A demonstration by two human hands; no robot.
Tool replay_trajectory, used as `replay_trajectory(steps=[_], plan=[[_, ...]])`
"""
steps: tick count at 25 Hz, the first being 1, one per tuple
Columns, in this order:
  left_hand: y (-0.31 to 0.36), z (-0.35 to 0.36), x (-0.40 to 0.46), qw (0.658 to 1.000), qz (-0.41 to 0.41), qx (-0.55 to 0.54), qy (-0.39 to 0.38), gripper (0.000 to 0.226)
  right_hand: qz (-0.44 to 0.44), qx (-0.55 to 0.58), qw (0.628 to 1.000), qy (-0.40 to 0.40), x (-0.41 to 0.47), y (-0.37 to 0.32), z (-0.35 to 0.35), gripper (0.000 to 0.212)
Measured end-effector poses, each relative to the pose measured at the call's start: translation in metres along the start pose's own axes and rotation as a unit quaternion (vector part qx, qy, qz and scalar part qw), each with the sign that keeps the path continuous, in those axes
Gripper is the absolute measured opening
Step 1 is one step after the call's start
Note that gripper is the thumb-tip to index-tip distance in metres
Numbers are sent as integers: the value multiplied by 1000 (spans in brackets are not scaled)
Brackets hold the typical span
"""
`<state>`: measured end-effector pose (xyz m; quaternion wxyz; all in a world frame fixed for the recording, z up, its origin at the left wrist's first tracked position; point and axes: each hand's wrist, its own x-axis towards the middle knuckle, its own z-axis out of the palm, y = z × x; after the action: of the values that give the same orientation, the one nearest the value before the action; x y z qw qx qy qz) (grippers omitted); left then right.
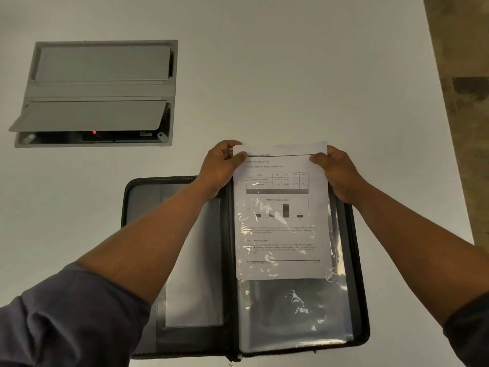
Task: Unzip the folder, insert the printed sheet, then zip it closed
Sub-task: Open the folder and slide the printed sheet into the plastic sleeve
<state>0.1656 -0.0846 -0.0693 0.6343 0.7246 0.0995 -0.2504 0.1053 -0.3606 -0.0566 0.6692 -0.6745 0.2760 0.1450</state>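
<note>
A black zip folder [137, 197] lies open flat on the white table, with clear plastic sleeves [293, 313] on its right half. A printed sheet [280, 207] with a table and bar chart sits partly inside the top sleeve; its upper part sticks out past the folder's far edge. My left hand [219, 168] pinches the sheet's top left corner. My right hand [338, 173] pinches its top right corner. The zipper pull [232, 362] hangs at the folder's near edge by the spine.
A grey metal cable box [98, 94] with two flaps is set into the white table [291, 62] at the far left; its near flap is raised and a red light shows inside. The table's right edge runs diagonally, with patterned floor [465, 75] beyond.
</note>
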Motion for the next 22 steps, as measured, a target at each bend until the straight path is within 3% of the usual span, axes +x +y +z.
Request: replay_trajectory(steps=[5,11,14,16,22], plan=[[-3,0,0,999,6,49,15,13,-14,-8,1000,9,1,-2,1,6],[-4,-2,-2,995,20,93,9,11,-25,-61,998,4,-1,-4,0,21],[-4,-1,-5,995,31,95,-10,13,-43,-107,993,-6,0,-10,0,14],[-4,-1,-6,994,37,105,-19,14,-73,-196,977,-31,3,-19,0,7],[-3,-5,-8,989,41,134,-51,18,-138,-420,890,-114,19,-49,10,16]])
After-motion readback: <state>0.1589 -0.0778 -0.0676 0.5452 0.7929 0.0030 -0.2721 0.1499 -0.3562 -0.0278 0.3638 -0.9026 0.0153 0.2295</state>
